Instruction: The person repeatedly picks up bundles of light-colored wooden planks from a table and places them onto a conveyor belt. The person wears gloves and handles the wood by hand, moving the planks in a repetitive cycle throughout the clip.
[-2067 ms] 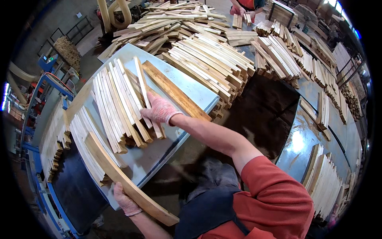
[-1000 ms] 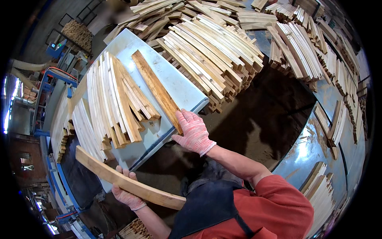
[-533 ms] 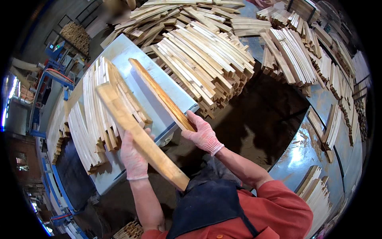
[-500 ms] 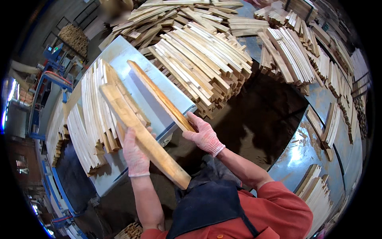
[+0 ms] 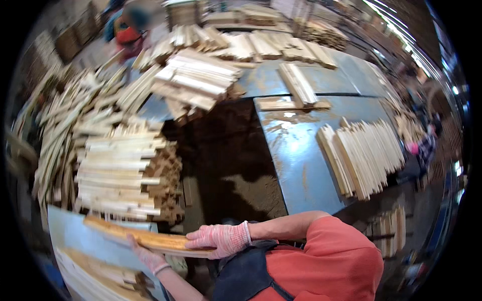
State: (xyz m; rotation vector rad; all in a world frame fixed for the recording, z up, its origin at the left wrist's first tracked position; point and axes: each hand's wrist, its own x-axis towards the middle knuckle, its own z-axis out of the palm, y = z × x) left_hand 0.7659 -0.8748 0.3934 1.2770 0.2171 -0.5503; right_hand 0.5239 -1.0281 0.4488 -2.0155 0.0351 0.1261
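Observation:
A long flat wooden slat (image 5: 145, 239) lies across the corner of a blue table (image 5: 80, 240) at the lower left. My right hand (image 5: 219, 238), in a pink knit glove, grips its near end from above. Below the slat, my gloved left hand (image 5: 149, 257) holds it from underneath. Pale slats (image 5: 108, 275) lie on the table beneath it.
A big heap of pale slats (image 5: 118, 173) fills the left. A row of slats (image 5: 361, 155) leans on a blue table (image 5: 293, 165) at the right. More stacks (image 5: 201, 80) lie at the back. Dark sawdust floor (image 5: 226, 160) lies between. A person in red (image 5: 125, 32) stands far back.
My head has swung to the right, so the right-hand table has come into view. Both hands have come together on one slat; my left hand no longer carries the wide board.

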